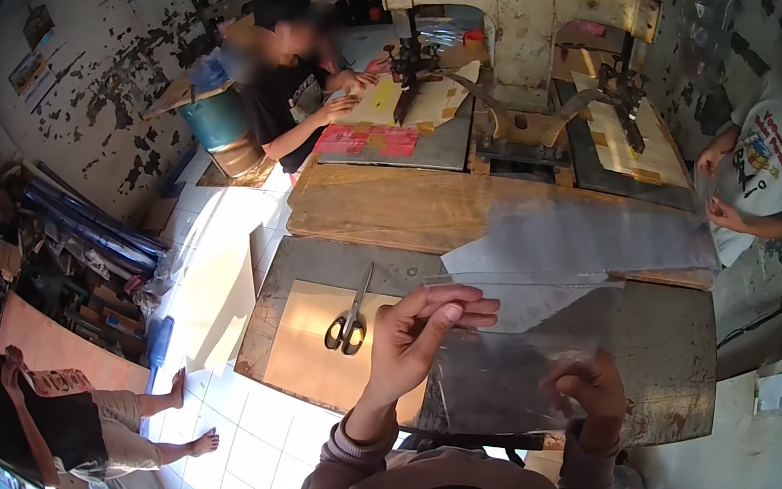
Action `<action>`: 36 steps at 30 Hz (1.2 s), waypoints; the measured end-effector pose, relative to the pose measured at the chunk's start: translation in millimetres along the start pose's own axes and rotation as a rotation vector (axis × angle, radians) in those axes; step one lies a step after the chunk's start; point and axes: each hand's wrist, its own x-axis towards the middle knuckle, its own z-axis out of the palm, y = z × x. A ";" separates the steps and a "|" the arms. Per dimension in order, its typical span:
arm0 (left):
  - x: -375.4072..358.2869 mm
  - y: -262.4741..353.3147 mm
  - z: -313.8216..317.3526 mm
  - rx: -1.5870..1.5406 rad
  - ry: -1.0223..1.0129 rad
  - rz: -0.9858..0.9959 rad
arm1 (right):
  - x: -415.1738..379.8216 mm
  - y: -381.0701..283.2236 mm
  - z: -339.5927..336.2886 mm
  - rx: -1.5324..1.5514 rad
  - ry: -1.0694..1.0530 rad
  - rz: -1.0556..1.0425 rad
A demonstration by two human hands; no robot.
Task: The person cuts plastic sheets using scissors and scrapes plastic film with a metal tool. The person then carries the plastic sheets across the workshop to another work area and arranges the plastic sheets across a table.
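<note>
A clear plastic sheet (501, 388) is in front of me over the near part of the grey work table (670, 337). My left hand (418, 335) is at its upper left edge, thumb pressed toward the fingers on the film. At the sheet's right side, my right hand (592, 388) is curled, with its fingertips on the film and slightly blurred. More clear film (594, 240) lies beyond, across the wooden board and the table. Left of my left hand, black-handled scissors (348, 327) rest on a tan cardboard sheet (302, 332), blades pointing away.
A large press machine (527, 42) stands behind the wooden board (367, 201). One person (296, 99) works at its left side; another (776, 171) stands at the right. A third person (81, 421) is at lower left, near cluttered shelves (94, 271). A blue-green drum (217, 122) stands at left.
</note>
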 end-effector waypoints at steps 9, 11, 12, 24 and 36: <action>-44.5 62.1 -25.4 0.440 0.711 0.321 | 58.8 -17.3 71.9 -0.309 0.162 -0.329; -63.0 82.9 -39.0 0.536 0.817 0.393 | 71.3 -23.2 100.7 -0.351 0.232 -0.429; -71.6 97.9 -40.0 0.556 0.872 0.422 | 76.1 -28.1 116.1 -0.372 0.267 -0.478; -240.8 228.3 -65.7 0.739 1.041 0.734 | 48.4 -88.3 331.5 0.271 -0.384 -0.537; -421.7 319.9 -76.4 1.019 1.286 0.826 | -66.7 -96.0 505.8 0.400 -0.373 -0.625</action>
